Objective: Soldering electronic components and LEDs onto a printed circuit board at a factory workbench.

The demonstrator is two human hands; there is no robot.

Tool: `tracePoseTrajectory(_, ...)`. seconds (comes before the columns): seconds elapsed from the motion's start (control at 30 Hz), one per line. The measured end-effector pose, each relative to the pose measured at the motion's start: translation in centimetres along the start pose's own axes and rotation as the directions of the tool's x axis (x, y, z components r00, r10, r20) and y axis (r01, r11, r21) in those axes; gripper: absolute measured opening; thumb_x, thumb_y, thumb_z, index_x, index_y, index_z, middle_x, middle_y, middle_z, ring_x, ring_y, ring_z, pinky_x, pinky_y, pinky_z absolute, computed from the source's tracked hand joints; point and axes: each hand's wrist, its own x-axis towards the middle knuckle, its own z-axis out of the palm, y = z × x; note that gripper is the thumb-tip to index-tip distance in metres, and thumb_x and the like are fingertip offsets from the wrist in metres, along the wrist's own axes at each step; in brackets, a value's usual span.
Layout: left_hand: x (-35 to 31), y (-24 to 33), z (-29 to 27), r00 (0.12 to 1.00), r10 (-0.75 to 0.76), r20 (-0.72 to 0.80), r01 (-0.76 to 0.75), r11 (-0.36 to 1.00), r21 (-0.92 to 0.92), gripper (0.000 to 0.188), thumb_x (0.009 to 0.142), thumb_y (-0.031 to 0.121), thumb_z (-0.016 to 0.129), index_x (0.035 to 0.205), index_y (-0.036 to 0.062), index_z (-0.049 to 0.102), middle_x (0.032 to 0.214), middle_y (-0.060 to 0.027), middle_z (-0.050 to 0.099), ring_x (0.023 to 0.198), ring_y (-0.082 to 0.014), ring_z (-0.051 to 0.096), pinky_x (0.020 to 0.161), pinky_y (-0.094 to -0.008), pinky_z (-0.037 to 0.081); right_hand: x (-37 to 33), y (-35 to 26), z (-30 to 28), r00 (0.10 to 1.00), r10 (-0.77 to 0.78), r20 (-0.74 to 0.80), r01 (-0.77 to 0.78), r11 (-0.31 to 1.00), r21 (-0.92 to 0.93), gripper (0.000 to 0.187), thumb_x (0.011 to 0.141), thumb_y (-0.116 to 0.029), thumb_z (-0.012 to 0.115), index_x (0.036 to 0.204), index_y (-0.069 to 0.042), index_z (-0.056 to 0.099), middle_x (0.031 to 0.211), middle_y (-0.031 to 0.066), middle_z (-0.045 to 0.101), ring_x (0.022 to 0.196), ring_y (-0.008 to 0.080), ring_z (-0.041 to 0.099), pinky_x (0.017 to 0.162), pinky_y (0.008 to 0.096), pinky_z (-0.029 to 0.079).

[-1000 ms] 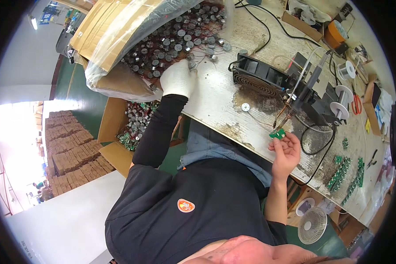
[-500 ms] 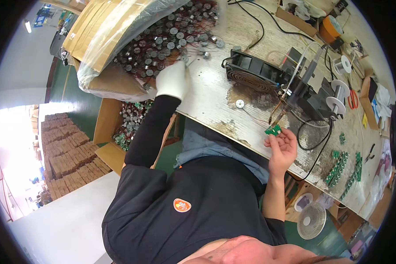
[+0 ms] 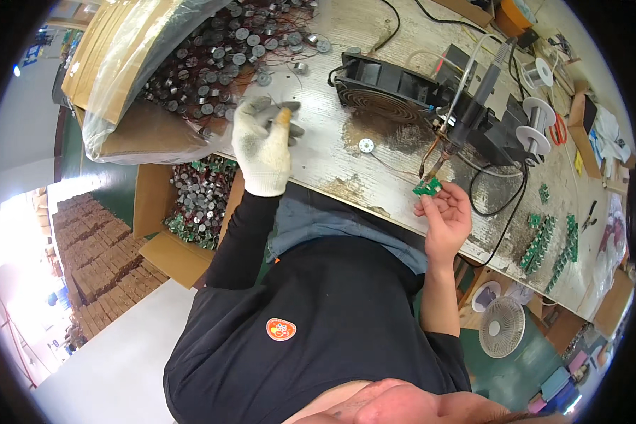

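Observation:
My right hand (image 3: 446,218) pinches a small green circuit board (image 3: 427,187) between thumb and fingers, just below the tip of a mounted soldering iron (image 3: 466,124). A thin wire runs from the board's area to a small round silver part with a pale face (image 3: 366,145) lying on the bench. My left hand (image 3: 263,145), in a white glove with grey fingertips, hovers over the bench edge beside the pile of round silver parts with red wires (image 3: 251,49). Its fingers are curled toward the thumb; what they hold, if anything, cannot be made out.
A black fan (image 3: 385,88) stands behind the round part. Solder spools (image 3: 533,127), red-handled scissors (image 3: 558,131), rows of green boards (image 3: 538,244) and pliers (image 3: 589,215) lie to the right. An open carton of finished-looking parts (image 3: 155,201) sits below the bench at left.
My left hand has drawn back from the pile toward me and turned, so the thumb and fingertips now show. My right hand still holds the board at the iron. The whole view has shifted slightly.

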Motion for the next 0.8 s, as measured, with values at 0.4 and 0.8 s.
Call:
tracePoseTrajectory(0.4,-6.7,0.0,3.4,0.886,-0.243,0.396,0.244,0.969,0.049,0.025,0.091,0.004,0.058,0.113,-0.0084,0.061,0.097,-0.0133,0.068,0.086,-0.0136,0.065,0.079,-0.0246,0.051,0.0,0.0,-0.3,0.997,0.057,0.050,-0.060,0.997,0.051,0.038,0.081,0.012,0.062,0.115,0.006,0.047,0.092,0.0117,0.056,0.077,0.0160,0.064,0.068,0.0280,0.056)
tracePoseTrajectory(0.8,-8.2,0.6,7.3,0.669,-0.494,0.554,0.526,0.842,0.116,0.022,0.093,0.015,0.058,0.100,-0.0059,0.059,0.085,-0.0088,0.066,0.078,-0.0132,0.064,0.069,-0.0260,0.052,-0.2,-0.6,0.3,0.997,0.070,0.034,-0.073,0.994,0.085,0.039,0.080,0.014,0.063,0.115,0.006,0.048,0.093,0.0129,0.058,0.078,0.0166,0.065,0.069,0.0278,0.057)
